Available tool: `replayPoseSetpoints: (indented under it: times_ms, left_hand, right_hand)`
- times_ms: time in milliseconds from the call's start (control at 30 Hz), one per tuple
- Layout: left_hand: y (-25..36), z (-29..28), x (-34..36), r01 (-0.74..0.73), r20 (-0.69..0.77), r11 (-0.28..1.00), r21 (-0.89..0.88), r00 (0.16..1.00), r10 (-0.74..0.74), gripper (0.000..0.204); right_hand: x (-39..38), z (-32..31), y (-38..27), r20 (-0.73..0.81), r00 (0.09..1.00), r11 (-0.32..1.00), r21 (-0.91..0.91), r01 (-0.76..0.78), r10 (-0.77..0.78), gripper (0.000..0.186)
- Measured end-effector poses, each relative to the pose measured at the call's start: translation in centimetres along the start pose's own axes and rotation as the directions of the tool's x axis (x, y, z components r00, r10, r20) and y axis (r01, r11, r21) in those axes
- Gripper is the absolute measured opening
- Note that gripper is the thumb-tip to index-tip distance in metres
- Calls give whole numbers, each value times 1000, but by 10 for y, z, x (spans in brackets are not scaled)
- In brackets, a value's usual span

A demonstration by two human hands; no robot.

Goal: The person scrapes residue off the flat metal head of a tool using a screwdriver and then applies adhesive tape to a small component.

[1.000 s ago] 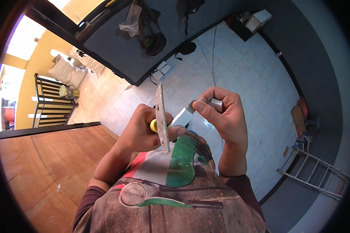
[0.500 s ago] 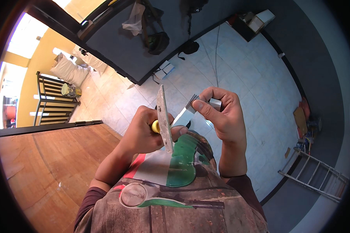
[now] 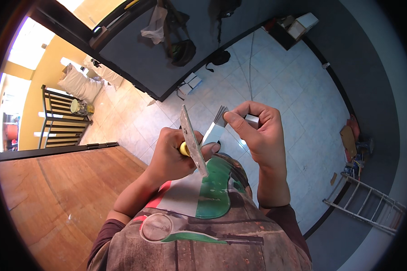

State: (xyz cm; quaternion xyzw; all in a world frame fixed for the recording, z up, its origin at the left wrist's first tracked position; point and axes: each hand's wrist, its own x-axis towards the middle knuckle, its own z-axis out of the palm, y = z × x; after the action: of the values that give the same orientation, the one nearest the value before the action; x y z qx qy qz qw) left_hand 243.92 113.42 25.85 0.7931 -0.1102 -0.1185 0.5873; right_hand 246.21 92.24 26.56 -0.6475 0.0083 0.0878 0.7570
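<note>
My left hand is closed around a yellow handle and a slim white case; a narrow, stained metal plate on the tool stands upright across it. Thin grey blade-like strips fan out from the case's upper end. My right hand, thumb and forefinger at these strips, has its curled fingers around a small silver rectangular piece. Below both hands is the printed apron on my body.
A wooden board lies at left, beside a black metal railing, a bucket and white sacks. A grey panel with hanging bags stands ahead. Boxes, cardboard and an aluminium ladder line the right side.
The grey strips now spread more widely above the case. My left hand and the tool have shifted slightly down and right, and the plate tilts more.
</note>
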Motion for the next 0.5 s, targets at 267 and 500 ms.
replayPoseSetpoints:
  times_ms: [267,500]
  left_hand:
    - [-17,2,6,-58,40,996,-64,997,61,30]
    - [-32,12,11,-269,2,930,-249,961,278,40]
  right_hand:
    - [5,-6,-15,41,999,971,-238,12,-3,19]
    - [10,-12,-41,169,985,953,-296,71,-21,17]
